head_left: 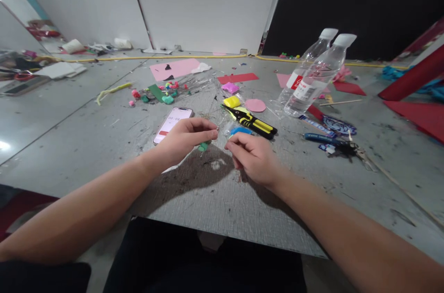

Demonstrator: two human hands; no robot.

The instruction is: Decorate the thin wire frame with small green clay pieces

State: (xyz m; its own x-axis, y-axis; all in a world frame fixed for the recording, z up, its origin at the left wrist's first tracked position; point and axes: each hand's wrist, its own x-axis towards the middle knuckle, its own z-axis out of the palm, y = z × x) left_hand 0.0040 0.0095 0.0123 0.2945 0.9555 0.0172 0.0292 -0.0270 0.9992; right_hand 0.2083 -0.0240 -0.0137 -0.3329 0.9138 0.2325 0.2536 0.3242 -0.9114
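Both our hands pinch at something fine: left hand (189,138) closes thumb and fingertips above a green clay bit (203,146) on the table (104,145); right hand (251,156) curls shut nearby, contents unclear. We'd better work gently beside the phone (172,124) and pliers (251,122).

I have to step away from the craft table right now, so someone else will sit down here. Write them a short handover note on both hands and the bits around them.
Left hand: fingertips pinched shut on something thin, hard to make out; a small green clay piece shows just below the fingers.
Right hand: fingers curled and pinched close to the left, what it grips is too small to tell.
Nearby on the grey table: white smartphone showing a timer, black-and-yellow pliers, yellow clay block, blue clay piece, pink paper disc, two clear plastic water bottles.
Done or left: cannot be judged from this view.
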